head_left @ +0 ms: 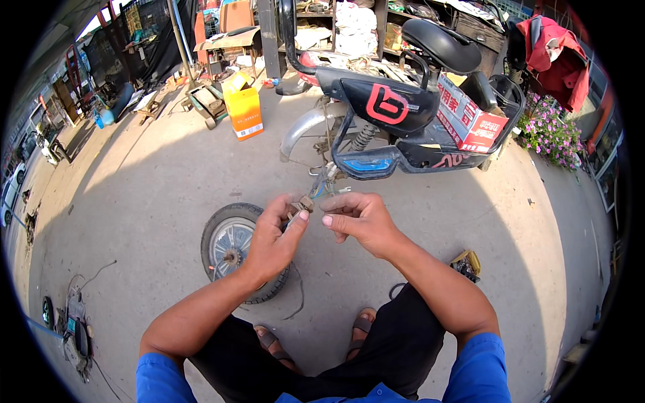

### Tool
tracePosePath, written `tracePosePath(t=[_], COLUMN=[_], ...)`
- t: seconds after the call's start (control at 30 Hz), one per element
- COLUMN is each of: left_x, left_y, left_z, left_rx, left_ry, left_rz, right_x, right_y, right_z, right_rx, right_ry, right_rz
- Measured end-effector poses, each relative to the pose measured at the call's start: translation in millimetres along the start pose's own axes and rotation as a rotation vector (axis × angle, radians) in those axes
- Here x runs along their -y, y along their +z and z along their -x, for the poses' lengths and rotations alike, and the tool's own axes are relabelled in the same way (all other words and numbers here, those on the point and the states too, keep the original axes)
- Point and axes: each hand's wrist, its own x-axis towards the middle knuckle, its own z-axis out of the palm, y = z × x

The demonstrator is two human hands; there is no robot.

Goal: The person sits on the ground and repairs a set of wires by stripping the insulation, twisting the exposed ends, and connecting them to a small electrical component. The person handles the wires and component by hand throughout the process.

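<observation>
My left hand (277, 238) pinches a small, dirty brown part (304, 204) between thumb and fingers; its exact kind is too small to tell. Close to its right is my right hand (363, 219), fingers curled and thumb pressed toward them; whatever they hold, if anything, does not show. Just beyond both hands, loose wires (322, 180) hang from the rear of a black electric scooter (386, 111). A detached wheel with a hub motor (232, 240) lies on the concrete, partly covered by my left forearm.
A red and white carton (474, 121) rests on the scooter's footboard. An orange box (243, 111) stands beyond the wheel. By my right knee lies a small open container of parts (465, 264). Scooter parts (77, 329) lie far left. Pink flowers (552, 133) grow at right.
</observation>
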Motion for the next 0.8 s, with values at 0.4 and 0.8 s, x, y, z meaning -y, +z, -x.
tracePosePath(t=[0.4,0.8], left_x=[1.5,0.1], left_y=[-6.1,-7.7], left_z=[0.1,7.6], left_rx=[0.102,0.262], left_ry=[-0.055,0.013], left_rz=[-0.069,-0.260], right_x=[23.3,26.6], right_y=[-12.1,-13.3], right_z=[3.9,12.5], right_rx=[-0.404,0.098], right_ry=[-0.614,-0.570], right_rz=[0.678,1.048])
